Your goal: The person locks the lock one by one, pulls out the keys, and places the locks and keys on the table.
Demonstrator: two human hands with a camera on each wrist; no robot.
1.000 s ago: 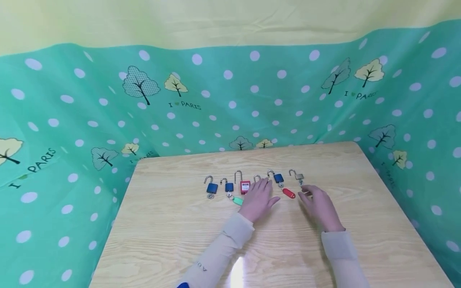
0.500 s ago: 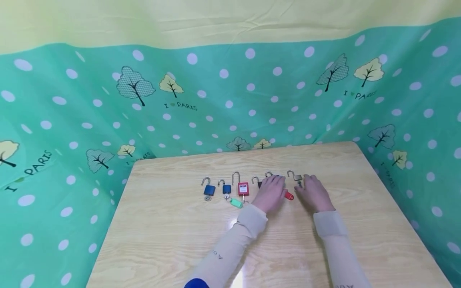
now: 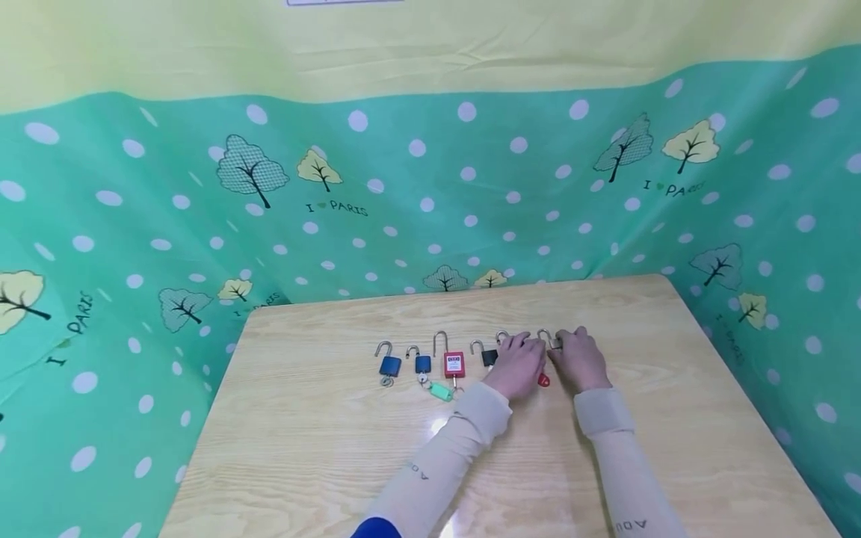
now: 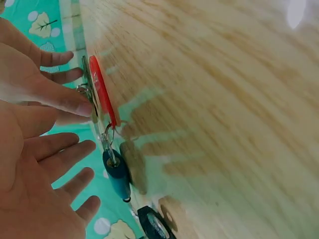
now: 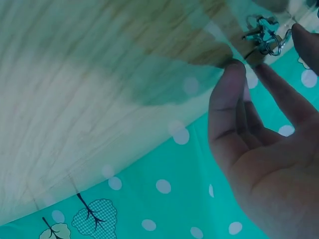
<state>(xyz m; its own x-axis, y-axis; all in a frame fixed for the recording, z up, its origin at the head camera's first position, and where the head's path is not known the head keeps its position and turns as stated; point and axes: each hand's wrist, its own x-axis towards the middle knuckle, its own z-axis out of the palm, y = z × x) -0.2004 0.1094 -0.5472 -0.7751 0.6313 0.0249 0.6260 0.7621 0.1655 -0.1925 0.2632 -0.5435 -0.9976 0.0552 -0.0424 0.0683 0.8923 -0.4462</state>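
Observation:
My left hand (image 3: 516, 368) hovers over the blue padlock (image 4: 117, 174) with the red key tag (image 3: 543, 379). Its fingers look loosely spread in the left wrist view, with no padlock held among them. My right hand (image 3: 581, 361) is bent down over the small silver padlock (image 3: 543, 335), whose shackle pokes out past the fingertips. Beside the right fingers hang that lock's small keys (image 5: 266, 35). Whether the right fingers pinch the lock is hidden. A black padlock (image 3: 489, 359) lies just left of my left hand.
Further left along the row lie a red padlock (image 3: 454, 364), a blue padlock (image 3: 422, 364) with a green tag (image 3: 440, 391), and another blue padlock (image 3: 389, 365). All shackles in sight stand open. A patterned curtain (image 3: 377, 164) rises behind the wooden table (image 3: 303, 448).
My left hand has moved right, off the black padlock and onto the blue one with the red tag. My right hand has reached forward and left to the silver padlock.

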